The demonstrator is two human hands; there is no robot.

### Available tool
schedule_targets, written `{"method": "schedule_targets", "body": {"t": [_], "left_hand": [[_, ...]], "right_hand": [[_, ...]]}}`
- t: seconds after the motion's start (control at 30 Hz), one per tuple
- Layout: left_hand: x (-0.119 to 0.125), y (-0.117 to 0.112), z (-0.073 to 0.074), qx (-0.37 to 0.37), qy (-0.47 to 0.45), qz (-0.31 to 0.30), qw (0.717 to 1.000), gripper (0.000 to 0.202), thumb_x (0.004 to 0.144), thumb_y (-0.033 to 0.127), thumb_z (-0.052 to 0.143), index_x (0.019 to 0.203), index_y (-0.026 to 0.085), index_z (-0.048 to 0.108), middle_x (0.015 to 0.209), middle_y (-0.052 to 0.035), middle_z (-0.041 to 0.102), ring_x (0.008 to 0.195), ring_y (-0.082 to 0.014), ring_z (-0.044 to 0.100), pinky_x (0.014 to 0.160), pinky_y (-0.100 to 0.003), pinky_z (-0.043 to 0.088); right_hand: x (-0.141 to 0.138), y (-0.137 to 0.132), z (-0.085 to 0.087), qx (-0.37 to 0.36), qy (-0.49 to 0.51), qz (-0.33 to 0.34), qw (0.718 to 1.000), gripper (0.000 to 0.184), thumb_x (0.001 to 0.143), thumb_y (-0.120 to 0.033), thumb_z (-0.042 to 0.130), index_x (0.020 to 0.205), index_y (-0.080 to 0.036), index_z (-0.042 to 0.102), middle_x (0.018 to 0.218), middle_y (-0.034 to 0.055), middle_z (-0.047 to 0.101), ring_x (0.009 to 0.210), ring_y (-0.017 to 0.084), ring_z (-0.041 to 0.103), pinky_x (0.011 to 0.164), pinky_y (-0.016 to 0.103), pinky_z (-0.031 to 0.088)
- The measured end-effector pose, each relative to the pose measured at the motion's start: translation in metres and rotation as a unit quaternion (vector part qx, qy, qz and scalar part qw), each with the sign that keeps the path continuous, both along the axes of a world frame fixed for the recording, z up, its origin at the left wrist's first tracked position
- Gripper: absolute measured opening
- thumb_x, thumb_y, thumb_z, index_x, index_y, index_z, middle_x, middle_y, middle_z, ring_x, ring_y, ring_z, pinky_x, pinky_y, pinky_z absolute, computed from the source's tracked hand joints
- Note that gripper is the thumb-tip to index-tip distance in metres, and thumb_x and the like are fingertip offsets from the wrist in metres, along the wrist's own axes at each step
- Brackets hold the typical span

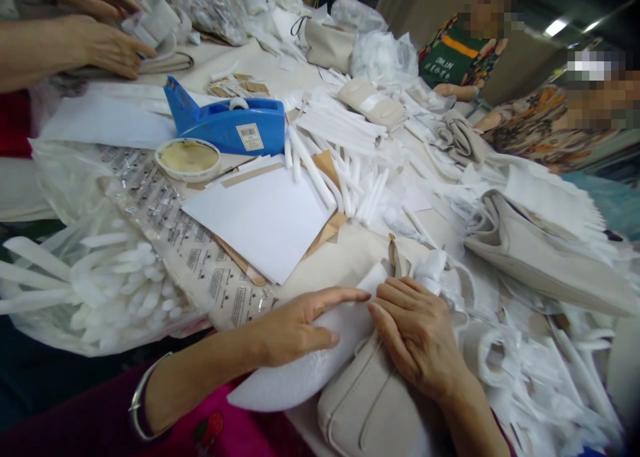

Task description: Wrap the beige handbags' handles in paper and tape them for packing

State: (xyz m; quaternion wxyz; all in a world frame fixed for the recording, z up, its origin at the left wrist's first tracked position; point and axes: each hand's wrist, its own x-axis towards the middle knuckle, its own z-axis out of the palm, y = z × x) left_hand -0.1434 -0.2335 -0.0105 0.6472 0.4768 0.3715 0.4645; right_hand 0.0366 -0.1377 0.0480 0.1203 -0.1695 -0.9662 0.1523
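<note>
Your left hand (pixel 295 327) lay flat and open on the foam sheet (pixel 295 380), which was still mostly outside the handbag (pixel 367 407). Whether your right hand (pixel 417 334) gripped anything, I couldn't tell.

A handbag packing workshop, busy and crowded.
Beige handbags (pixel 370 404) lie among heaps of white paper rolls (pixel 330 130) across a long desk (pixel 345 257), with a blue tape dispenser (pixel 235 124), a plastic sack of foam sticks (pixel 100 284) (crammed full), and other people's hands (pixel 105 47) working along the same desk.

A green apron (pixel 450 60) reads roughly "OMLUN" — barcode sticker (pixel 249 137) on blue tape dispenser (pixel 225 120) illegible.
</note>
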Motion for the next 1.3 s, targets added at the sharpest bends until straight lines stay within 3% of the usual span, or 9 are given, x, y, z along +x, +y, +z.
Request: {"method": "schedule_targets", "body": {"t": [0.1, 0.27, 0.37, 0.63, 0.73, 0.9, 1.03, 1.17, 1.3], "left_hand": [[0.011, 0.004, -0.008, 0.01, 0.006, -0.006, 1.0, 0.07, 0.07, 0.003, 0.054, 0.138, 0.019, 0.046, 0.138, -0.003, 0.052, 0.131, -0.0205, 0.043, 0.115, -0.034, 0.023], [0.024, 0.016, -0.017, -0.037, -0.006, -0.037, 0.999, 0.073, 0.061, 0.001, 0.05, 0.132, 0.016, 0.052, 0.116, -0.0039, 0.064, 0.106, -0.022, 0.058, 0.101, -0.036, 0.041], [0.028, 0.022, -0.017, -0.062, 0.001, -0.014, 0.998, 0.072, 0.059, 0.001, 0.049, 0.129, 0.015, 0.053, 0.111, -0.0039, 0.065, 0.102, -0.0213, 0.058, 0.097, -0.034, 0.043], [0.039, 0.038, -0.015, 0.026, 0.042, 0.014, 0.999, 0.041, 0.069, 0.004, 0.047, 0.106, 0.01, 0.062, 0.101, -0.0054, 0.067, 0.097, -0.0214, 0.059, 0.093, -0.035, 0.047], [0.037, 0.039, -0.013, 0.032, 0.08, 0.021, 0.996, 0.037, 0.077, 0.008, 0.049, 0.111, 0.01, 0.061, 0.111, -0.0087, 0.066, 0.104, -0.0224, 0.059, 0.098, -0.037, 0.045], [-0.007, 0.001, -0.004, 0.004, 0.177, 0.033, 0.984, 0.053, 0.089, 0.016, 0.046, 0.141, 0.017, 0.04, 0.141, -0.011, 0.049, 0.122, -0.0215, 0.051, 0.103, -0.037, 0.044], [-0.042, -0.043, 0.0, 0.127, 0.301, -0.013, 0.945, 0.062, 0.084, -0.003, 0.033, 0.138, 0.025, 0.047, 0.147, -0.0052, 0.043, 0.132, -0.0185, 0.044, 0.111, -0.037, 0.038], [-0.039, -0.057, -0.004, 0.24, 0.297, -0.064, 0.922, 0.057, 0.085, -0.007, 0.031, 0.129, 0.021, 0.055, 0.145, -0.0085, 0.046, 0.138, -0.0186, 0.037, 0.114, -0.036, 0.032], [-0.017, -0.041, -0.006, 0.192, 0.275, 0.015, 0.942, 0.028, 0.092, 0.007, 0.041, 0.106, 0.016, 0.064, 0.117, -0.0111, 0.063, 0.112, -0.0172, 0.057, 0.097, -0.027, 0.045]], "right_hand": [[0.0, 0.0, -0.001, 0.003, -0.006, -0.003, 1.0, 0.031, 0.097, -0.016, 0.039, 0.067, -0.017, 0.048, 0.066, 0.0002, 0.045, 0.065, 0.013, 0.039, 0.066, 0.033, 0.028], [-0.002, 0.002, -0.005, 0.008, -0.015, -0.007, 1.0, 0.034, 0.097, -0.018, 0.038, 0.064, -0.016, 0.048, 0.066, 0.0015, 0.046, 0.067, 0.014, 0.04, 0.066, 0.033, 0.029], [-0.002, 0.003, -0.006, 0.01, -0.009, -0.014, 1.0, 0.034, 0.097, -0.018, 0.038, 0.064, -0.016, 0.048, 0.067, 0.002, 0.046, 0.068, 0.014, 0.039, 0.066, 0.032, 0.03], [-0.005, 0.005, -0.011, 0.021, -0.024, -0.021, 0.999, 0.035, 0.097, -0.018, 0.037, 0.064, -0.017, 0.05, 0.068, 0.0032, 0.048, 0.072, 0.016, 0.041, 0.07, 0.034, 0.033], [-0.006, 0.006, -0.016, 0.025, -0.045, -0.043, 0.998, 0.035, 0.098, -0.021, 0.036, 0.067, -0.017, 0.052, 0.073, 0.0047, 0.052, 0.076, 0.017, 0.044, 0.072, 0.033, 0.035], [-0.009, 0.007, -0.023, 0.038, -0.108, -0.055, 0.992, 0.036, 0.098, -0.02, 0.034, 0.068, -0.017, 0.052, 0.073, 0.004, 0.054, 0.073, 0.015, 0.048, 0.073, 0.032, 0.035], [-0.011, 0.008, -0.025, 0.056, -0.126, -0.062, 0.988, 0.037, 0.098, -0.021, 0.035, 0.064, -0.017, 0.05, 0.071, 0.0028, 0.054, 0.07, 0.014, 0.049, 0.071, 0.031, 0.034], [-0.012, 0.008, -0.025, 0.068, -0.122, -0.068, 0.988, 0.037, 0.097, -0.02, 0.037, 0.062, -0.017, 0.05, 0.068, 0.0028, 0.054, 0.069, 0.014, 0.05, 0.069, 0.03, 0.034], [-0.013, 0.009, -0.024, 0.051, -0.122, -0.075, 0.988, 0.037, 0.097, -0.022, 0.037, 0.063, -0.018, 0.049, 0.067, 0.0026, 0.054, 0.069, 0.013, 0.052, 0.069, 0.029, 0.034]]}}
